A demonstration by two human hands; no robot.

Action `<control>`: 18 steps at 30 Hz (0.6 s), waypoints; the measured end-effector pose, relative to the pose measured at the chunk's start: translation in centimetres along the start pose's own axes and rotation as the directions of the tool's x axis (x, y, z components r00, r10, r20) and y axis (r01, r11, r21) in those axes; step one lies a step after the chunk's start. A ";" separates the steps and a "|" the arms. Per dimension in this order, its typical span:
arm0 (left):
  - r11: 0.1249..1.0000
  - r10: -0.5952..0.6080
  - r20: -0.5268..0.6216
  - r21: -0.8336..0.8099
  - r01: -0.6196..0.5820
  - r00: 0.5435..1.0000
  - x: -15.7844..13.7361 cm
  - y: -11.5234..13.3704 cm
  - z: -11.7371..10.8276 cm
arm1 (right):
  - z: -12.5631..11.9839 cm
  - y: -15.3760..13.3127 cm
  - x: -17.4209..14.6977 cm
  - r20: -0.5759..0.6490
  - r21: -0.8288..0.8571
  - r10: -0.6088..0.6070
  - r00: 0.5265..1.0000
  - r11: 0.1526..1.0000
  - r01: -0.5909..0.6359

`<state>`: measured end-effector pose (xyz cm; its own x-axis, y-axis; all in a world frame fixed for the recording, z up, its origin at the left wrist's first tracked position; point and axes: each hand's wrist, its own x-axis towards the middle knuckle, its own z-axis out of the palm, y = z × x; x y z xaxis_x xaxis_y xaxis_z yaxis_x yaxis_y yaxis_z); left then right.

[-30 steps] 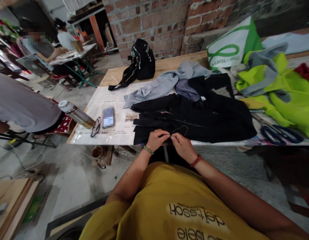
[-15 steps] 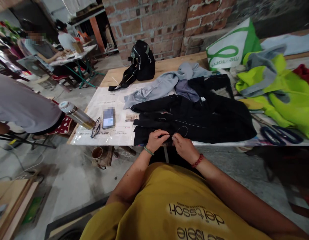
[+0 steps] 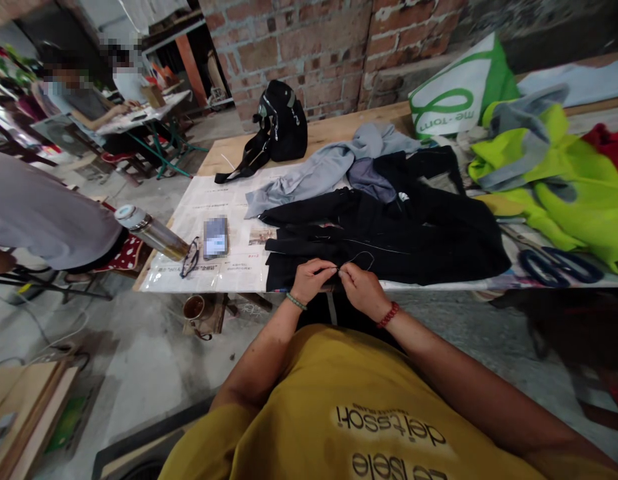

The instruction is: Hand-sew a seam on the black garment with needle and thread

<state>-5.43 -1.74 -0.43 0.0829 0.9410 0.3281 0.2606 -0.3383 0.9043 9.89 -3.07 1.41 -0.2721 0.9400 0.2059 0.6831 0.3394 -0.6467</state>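
1. My left hand (image 3: 309,280) has its thumb and forefinger pressed together at the tips; what sits between them is too small to tell.
2. My right hand (image 3: 363,291) meets it, tips almost touching. Its grip seems to pinch a fine thread (image 3: 373,259), whose slack loop runs from my fingertips over dark cloth.
3. That cloth is a black garment (image 3: 439,233), spread along the near edge of the table (image 3: 333,131), just beyond my hands.
4. Done, as far as I can judge: the garment is laid out, and pale lines (image 3: 393,249) cross it, though whether they are stitches or loose thread I cannot tell.
5. Left: the loop is not drawn tight, so I take the thread work to be midway. The scissors (image 3: 553,261) lie untouched to my right, well apart from my hands.
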 end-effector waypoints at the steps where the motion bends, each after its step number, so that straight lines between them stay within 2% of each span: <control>1: 1.000 0.001 0.005 -0.002 -0.001 1.000 0.0 0.0 0.0 | 0.2 0.0 0.1 -0.010 0.009 0.001 1.000 1.000 -0.001; 5: 1.000 0.002 0.029 -0.026 -0.001 1.000 0.0 -0.1 -0.1 | 0.4 -0.3 0.3 -0.037 0.070 0.019 0.999 0.997 -0.016; 9: 0.998 -0.022 -0.017 -0.054 0.021 1.000 0.0 0.0 -0.1 | 0.0 -0.7 0.1 -0.038 0.236 0.078 0.996 0.970 -0.067; 12: 0.998 -0.039 -0.059 -0.060 0.035 0.998 -0.1 0.0 0.1 | -0.1 -0.8 -0.4 0.063 0.382 0.163 0.985 0.907 -0.174; 15: 0.998 -0.040 -0.067 -0.054 0.036 0.997 -0.1 0.1 0.1 | 0.0 -0.6 -1.1 0.188 0.428 0.277 0.942 0.840 -0.332; 18: 0.998 -0.040 -0.067 -0.042 0.037 0.997 -0.1 0.0 0.1 | 0.1 -0.5 -1.5 0.176 0.403 0.279 0.944 0.854 -0.328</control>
<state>-5.29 -1.86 -0.47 0.0078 0.9508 0.3096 0.2233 -0.3035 0.9263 9.88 -4.59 1.31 -0.1858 0.9758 -0.1153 0.3995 -0.0322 -0.9162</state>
